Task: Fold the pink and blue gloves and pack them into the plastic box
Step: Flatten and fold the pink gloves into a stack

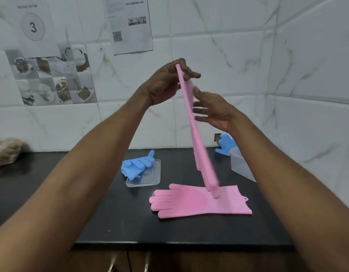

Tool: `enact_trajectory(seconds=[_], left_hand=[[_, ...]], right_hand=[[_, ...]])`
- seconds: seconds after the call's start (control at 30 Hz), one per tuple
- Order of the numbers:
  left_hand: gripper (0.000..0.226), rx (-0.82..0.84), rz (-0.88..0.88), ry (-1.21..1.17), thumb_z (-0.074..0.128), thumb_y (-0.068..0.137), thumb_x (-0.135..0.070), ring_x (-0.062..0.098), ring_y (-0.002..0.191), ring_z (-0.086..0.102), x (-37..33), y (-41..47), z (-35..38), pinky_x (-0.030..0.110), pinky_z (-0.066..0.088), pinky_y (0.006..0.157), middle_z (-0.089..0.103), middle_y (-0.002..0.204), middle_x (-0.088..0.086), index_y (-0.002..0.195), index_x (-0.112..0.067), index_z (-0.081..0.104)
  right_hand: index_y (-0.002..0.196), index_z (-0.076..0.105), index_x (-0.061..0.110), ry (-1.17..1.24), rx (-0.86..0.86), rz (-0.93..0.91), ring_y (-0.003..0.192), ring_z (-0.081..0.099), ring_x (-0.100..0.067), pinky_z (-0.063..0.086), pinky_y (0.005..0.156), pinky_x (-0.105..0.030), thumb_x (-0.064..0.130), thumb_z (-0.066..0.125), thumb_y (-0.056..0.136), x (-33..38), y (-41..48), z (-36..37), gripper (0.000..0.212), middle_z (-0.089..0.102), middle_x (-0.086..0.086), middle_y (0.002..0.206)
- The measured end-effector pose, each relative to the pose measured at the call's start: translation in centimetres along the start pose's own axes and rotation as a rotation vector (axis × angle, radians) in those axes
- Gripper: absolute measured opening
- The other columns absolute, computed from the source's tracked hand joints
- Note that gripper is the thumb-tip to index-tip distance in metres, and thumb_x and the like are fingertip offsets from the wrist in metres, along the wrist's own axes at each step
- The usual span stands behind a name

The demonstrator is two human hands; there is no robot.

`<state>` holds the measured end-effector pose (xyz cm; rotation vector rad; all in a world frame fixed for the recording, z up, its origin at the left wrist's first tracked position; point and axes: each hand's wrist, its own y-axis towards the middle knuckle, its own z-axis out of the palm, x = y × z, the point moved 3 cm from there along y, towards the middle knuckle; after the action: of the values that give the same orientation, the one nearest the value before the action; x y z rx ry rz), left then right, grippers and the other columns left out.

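My left hand [165,83] pinches the cuff of a pink glove [199,138] held high, so the glove hangs down edge-on with its fingertips just above the counter. My right hand [213,110] is beside the hanging glove with fingers spread, touching or nearly touching it. A second pink glove [199,201] lies flat on the black counter, fingers pointing left. One blue glove [137,165] lies folded on the clear plastic lid [150,179]. Another blue glove [225,144] rests by the wall next to the plastic box [240,165], which my right forearm partly hides.
The black counter [111,213] ends at a front edge near me, with wooden cabinet fronts below. A tiled wall with taped paper sheets [130,24] rises behind. A beige crumpled cloth [7,152] lies at the far left of the counter.
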<state>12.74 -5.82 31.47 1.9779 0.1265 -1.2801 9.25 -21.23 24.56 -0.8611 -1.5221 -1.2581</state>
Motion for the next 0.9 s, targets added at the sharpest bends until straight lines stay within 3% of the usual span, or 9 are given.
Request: enact_trajectory(seconds=[0.1,0.23,0.33,0.4,0.5,0.6,0.67,0.77,0.9], left_hand=[[0.010,0.036,0.039,-0.350,0.065,0.087,-0.006,0.029,0.122,0.053,0.6,-0.1,1.6,0.049,0.033,0.105,0.060,0.076,0.001,0.084,-0.013,0.059],[0.010,-0.252,0.082,-0.510,0.065,0.088,-0.022,0.026,0.105,0.066,0.7,-1.9,2.2,0.041,0.051,0.093,0.072,0.087,0.006,0.092,-0.013,0.067],[0.075,-0.173,-0.180,-0.489,0.047,0.079,-0.065,0.031,0.108,0.065,4.0,-4.9,0.5,0.046,0.047,0.101,0.067,0.119,0.017,0.122,-0.008,0.067],[0.099,-0.052,-0.300,-0.545,0.060,0.062,-0.075,0.033,0.114,0.062,6.9,-7.7,0.2,0.047,0.043,0.105,0.063,0.126,0.018,0.132,-0.005,0.058],[0.076,-0.162,-0.456,-0.189,0.091,0.056,-0.040,0.028,0.101,0.068,11.1,-10.5,0.5,0.041,0.055,0.092,0.071,0.110,0.013,0.118,-0.006,0.062],[0.043,-0.345,-0.479,0.044,0.080,0.071,-0.018,0.025,0.095,0.069,12.4,-12.1,1.1,0.035,0.058,0.082,0.073,0.104,0.010,0.110,-0.006,0.066],[0.049,-0.438,-0.463,-0.188,0.064,0.082,-0.053,0.019,0.087,0.071,12.8,-14.0,1.5,0.034,0.057,0.078,0.074,0.096,0.005,0.106,-0.011,0.070],[0.104,-0.511,-0.611,-0.532,0.016,0.075,-0.089,0.027,0.080,0.072,16.8,-17.9,2.2,0.044,0.054,0.084,0.073,0.086,0.013,0.098,-0.007,0.074],[0.135,-0.411,-0.800,-0.984,0.021,0.065,-0.097,0.056,0.106,0.061,21.6,-19.3,6.0,0.060,0.053,0.086,0.054,0.122,0.045,0.138,0.016,0.037]], right_hand=[[0.123,0.060,0.004,0.168,0.066,-0.071,0.099,0.067,-0.024,0.056,0.086,-0.043,0.025,0.073,0.084,0.9,0.2,2.0,0.047,0.070,-0.007,0.107],[0.112,0.065,-0.007,0.148,-0.165,-0.166,0.095,0.070,-0.031,0.059,0.082,-0.043,0.002,0.081,0.071,2.1,0.6,2.6,0.045,0.072,-0.017,0.105],[0.107,0.066,-0.006,0.049,-0.262,-0.201,0.084,0.071,-0.027,0.061,0.074,-0.039,-0.005,0.080,0.071,3.0,1.1,2.5,0.038,0.072,-0.016,0.099],[0.107,0.066,-0.005,0.021,-0.279,-0.204,0.083,0.071,-0.027,0.061,0.074,-0.038,-0.007,0.079,0.071,3.3,1.6,2.4,0.038,0.071,-0.015,0.097],[0.105,0.066,-0.005,-0.012,-0.295,-0.190,0.079,0.070,-0.025,0.061,0.074,-0.038,-0.010,0.076,0.073,3.0,2.2,2.0,0.035,0.071,-0.013,0.090],[0.114,0.065,-0.006,-0.063,-0.280,-0.155,0.077,0.069,-0.022,0.060,0.079,-0.040,-0.013,0.071,0.075,2.1,2.0,1.8,0.040,0.071,-0.010,0.089],[0.116,0.065,-0.006,-0.061,-0.234,-0.145,0.076,0.068,-0.021,0.059,0.083,-0.041,-0.014,0.068,0.077,2.0,1.6,1.8,0.039,0.071,-0.008,0.088],[0.115,0.065,-0.004,0.011,-0.102,-0.153,0.087,0.068,-0.024,0.056,0.091,-0.043,-0.011,0.067,0.080,2.9,1.5,1.7,0.036,0.072,-0.011,0.095],[0.124,0.058,0.002,0.145,0.181,-0.098,0.100,0.066,-0.025,0.053,0.090,-0.041,-0.002,0.066,0.083,3.6,1.9,2.8,0.042,0.069,-0.011,0.106]])
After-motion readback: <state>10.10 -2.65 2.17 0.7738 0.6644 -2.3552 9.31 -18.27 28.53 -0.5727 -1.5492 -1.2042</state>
